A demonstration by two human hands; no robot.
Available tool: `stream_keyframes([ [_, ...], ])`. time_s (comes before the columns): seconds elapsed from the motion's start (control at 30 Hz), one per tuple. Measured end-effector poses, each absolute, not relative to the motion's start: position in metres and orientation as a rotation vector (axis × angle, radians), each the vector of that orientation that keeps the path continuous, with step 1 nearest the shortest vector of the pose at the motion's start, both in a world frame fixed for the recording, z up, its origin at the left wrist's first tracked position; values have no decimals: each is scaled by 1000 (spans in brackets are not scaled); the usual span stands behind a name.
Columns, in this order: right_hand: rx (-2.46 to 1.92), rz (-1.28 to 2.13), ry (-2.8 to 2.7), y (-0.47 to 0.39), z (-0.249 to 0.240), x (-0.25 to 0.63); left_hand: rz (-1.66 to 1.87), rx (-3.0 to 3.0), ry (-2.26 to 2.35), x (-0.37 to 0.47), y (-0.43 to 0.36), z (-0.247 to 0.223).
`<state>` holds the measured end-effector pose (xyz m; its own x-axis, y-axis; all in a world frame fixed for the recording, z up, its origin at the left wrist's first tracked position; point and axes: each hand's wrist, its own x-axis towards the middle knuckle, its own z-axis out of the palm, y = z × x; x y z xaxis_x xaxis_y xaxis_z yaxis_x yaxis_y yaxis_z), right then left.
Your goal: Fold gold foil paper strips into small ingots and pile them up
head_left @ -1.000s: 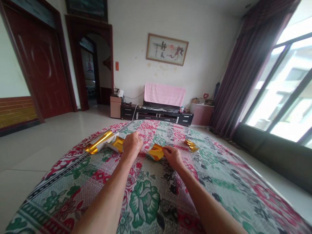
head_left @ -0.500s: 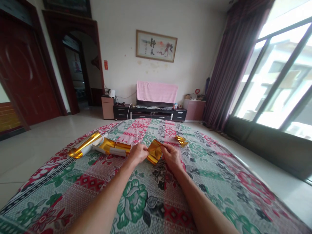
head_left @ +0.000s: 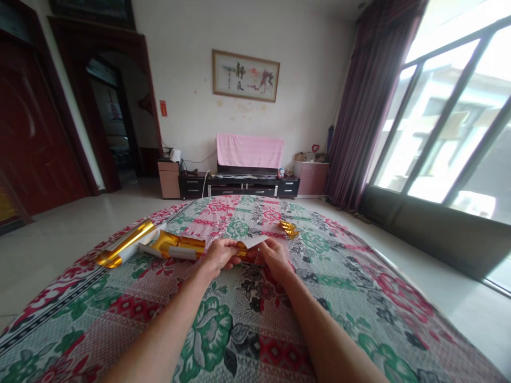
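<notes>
Lg Chinese chars [head_left: 240, 71], top one prob. 静, on framed wall pic [head_left: 259, 76]; red wall tag [head_left: 163, 108] illegible

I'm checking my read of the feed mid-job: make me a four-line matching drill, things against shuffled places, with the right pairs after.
Things
1. Gold-and-white sheet
2. Crumpled gold piece
3. Pink cloth
4. Framed picture

Places
A. Lying on the flowered cover
B. Hanging on the wall
C. Held between left hand and right hand
D. Draped above the low black cabinet

Pairs: 1-C, 2-A, 3-D, 4-B
</notes>
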<state>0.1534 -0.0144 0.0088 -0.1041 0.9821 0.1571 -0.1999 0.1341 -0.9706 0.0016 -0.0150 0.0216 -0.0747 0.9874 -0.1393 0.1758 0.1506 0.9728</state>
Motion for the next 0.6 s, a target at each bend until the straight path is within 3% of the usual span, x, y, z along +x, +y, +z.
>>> stream_keyframes([
  [0.37, -841, 1260, -1182, -17, 8, 154, 1137, 1468, 1175, 3, -21, 23],
  [0.6, -648, 1553, -908, -10, 7, 161, 1315, 1808, 1177, 5, -15, 20],
])
